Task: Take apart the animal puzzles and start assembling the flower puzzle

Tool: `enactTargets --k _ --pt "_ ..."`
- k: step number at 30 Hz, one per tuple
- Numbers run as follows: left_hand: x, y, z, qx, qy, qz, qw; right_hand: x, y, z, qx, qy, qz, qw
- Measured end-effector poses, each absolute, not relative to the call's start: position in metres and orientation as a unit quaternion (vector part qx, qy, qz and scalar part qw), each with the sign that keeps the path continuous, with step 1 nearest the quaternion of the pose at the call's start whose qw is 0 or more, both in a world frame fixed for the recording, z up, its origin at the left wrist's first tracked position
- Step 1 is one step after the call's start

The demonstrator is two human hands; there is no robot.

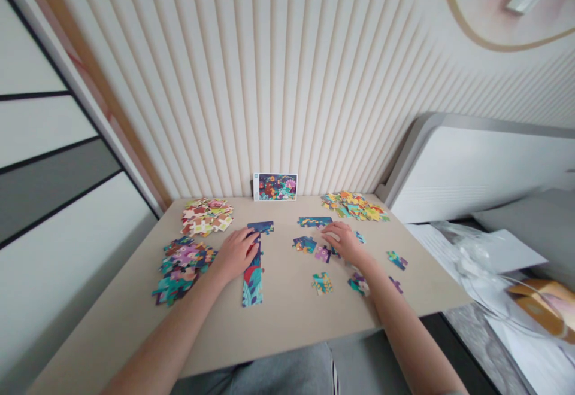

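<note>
My left hand lies with fingers loosely spread on an L-shaped run of joined puzzle pieces, dark blue at the top and teal and red lower down. Over on the right, the bent fingers of my right hand close at a small purplish puzzle piece, mostly hidden beneath them. Just above those fingertips is a short joined blue strip. Loose near this hand are a blue and orange piece group, a purple piece and a yellow-teal piece.
A picture card leans against the ribbed wall. Piles of pieces stand on the table: red-white, purple-teal and yellow. More loose pieces lie at the right. Beyond that edge are papers and a plastic bag.
</note>
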State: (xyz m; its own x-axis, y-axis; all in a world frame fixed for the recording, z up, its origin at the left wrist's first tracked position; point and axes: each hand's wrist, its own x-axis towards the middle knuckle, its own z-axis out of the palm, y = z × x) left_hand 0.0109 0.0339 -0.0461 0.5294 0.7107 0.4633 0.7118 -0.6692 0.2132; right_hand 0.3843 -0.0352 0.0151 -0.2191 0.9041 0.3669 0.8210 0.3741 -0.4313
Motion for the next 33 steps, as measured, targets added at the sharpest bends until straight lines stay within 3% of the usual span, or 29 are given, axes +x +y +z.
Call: enactTargets --k 4,9,17,24,33 --pt "0.013 0.026 -0.038 -0.881 -0.395 -0.261 0.024 0.363 -0.089 0.035 -0.535 -0.797 0.079 0.271" --pt "0.014 0.017 -0.023 -0.888 -0.385 -0.248 0.039 0.336 -0.163 0.014 -0.51 -0.83 0.062 0.216" --pt "0.01 -0.029 0.009 -0.923 -0.348 -0.163 0.005 0.334 -0.189 -0.018 -0.567 -0.777 0.024 0.274" --pt "-0.011 -0.095 -0.035 -0.899 -0.383 -0.211 -0.01 0.328 -0.192 -0.019 -0.586 -0.749 -0.015 0.307" --pt "-0.018 -0.098 -0.056 -0.886 -0.4 -0.235 -0.017 0.343 -0.205 -0.041 -0.625 -0.685 -0.069 0.367"
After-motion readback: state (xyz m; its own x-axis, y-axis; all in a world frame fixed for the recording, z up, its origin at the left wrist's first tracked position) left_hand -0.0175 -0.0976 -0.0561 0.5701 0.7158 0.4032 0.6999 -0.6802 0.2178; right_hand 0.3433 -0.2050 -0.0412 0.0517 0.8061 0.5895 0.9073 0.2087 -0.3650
